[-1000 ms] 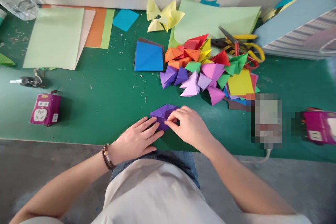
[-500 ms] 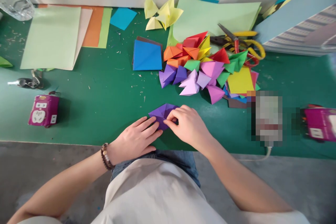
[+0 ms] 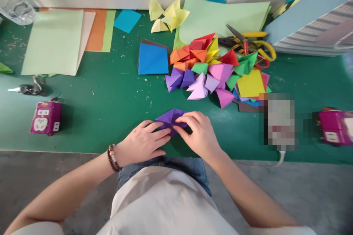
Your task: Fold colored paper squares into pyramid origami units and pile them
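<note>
A dark purple folded paper piece (image 3: 171, 119) lies on the green table mat (image 3: 91, 117) right in front of me. My left hand (image 3: 143, 143) presses its lower left side with the fingertips. My right hand (image 3: 197, 132) covers its right side, with the fingers curved over the folds. Part of the paper is hidden under both hands. Just beyond them lies a heap of folded paper pieces (image 3: 209, 75) in purple, pink, orange, red and green.
Stacked paper sheets (image 3: 52, 42) and a blue paper stack (image 3: 153, 58) lie at the back, with yellow-handled scissors (image 3: 248, 42) behind the heap. Magenta power strips (image 3: 46, 118) sit at both sides, beside a pixelated object (image 3: 278, 121). A plastic bottle (image 3: 13, 5) stands at the far left corner.
My right hand has spread its fingers wider over the purple paper, and my left fingertips have moved further onto it. The whole view has shifted slightly.
</note>
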Action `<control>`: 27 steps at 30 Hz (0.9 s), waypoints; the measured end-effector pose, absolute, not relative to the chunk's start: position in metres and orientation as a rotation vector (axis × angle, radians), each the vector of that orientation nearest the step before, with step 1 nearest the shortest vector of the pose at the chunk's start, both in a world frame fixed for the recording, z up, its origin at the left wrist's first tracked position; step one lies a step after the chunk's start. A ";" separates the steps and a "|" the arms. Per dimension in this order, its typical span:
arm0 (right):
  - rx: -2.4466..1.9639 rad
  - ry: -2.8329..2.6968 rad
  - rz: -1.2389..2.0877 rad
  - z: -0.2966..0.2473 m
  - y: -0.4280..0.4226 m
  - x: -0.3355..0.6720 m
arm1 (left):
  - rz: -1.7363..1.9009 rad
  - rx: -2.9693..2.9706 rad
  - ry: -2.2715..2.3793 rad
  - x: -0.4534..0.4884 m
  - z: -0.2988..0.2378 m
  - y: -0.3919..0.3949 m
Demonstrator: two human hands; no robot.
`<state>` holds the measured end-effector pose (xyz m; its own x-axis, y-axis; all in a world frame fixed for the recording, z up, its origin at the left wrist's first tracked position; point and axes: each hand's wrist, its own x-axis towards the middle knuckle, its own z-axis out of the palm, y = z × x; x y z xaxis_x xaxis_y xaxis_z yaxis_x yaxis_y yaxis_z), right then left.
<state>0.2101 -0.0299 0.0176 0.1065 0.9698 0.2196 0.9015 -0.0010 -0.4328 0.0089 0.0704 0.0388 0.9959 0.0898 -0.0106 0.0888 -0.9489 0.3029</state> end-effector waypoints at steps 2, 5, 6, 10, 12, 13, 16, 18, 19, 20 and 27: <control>-1.904 -1.826 0.065 0.016 -0.038 0.210 | 0.013 2.825 0.127 0.009 0.039 0.070; -1.877 -1.904 -0.027 0.014 -0.046 0.207 | 0.008 2.818 0.136 0.008 0.038 0.071; -1.858 -1.934 -0.042 0.014 -0.048 0.206 | 0.004 2.815 0.139 0.008 0.037 0.071; -1.818 -2.015 -0.091 0.011 -0.048 0.201 | 0.010 2.803 0.141 0.007 0.036 0.071; -1.816 -2.030 -0.094 0.010 -0.047 0.198 | 0.011 2.796 0.161 0.007 0.036 0.070; -1.811 -2.037 -0.088 0.010 -0.047 0.197 | 0.010 2.792 0.174 0.007 0.037 0.070; -1.773 -2.065 -0.052 0.010 -0.048 0.192 | 0.001 2.774 0.201 0.008 0.038 0.070; -1.750 -2.074 -0.025 0.010 -0.049 0.188 | -0.001 2.764 0.206 0.008 0.038 0.070; -1.744 -2.068 -0.017 0.009 -0.050 0.186 | -0.002 2.761 0.204 0.008 0.038 0.070; -1.743 -2.058 -0.015 0.009 -0.050 0.184 | -0.002 2.758 0.204 0.008 0.038 0.070; -1.700 -2.021 -0.011 0.005 -0.053 0.175 | 0.010 2.743 0.210 0.007 0.037 0.071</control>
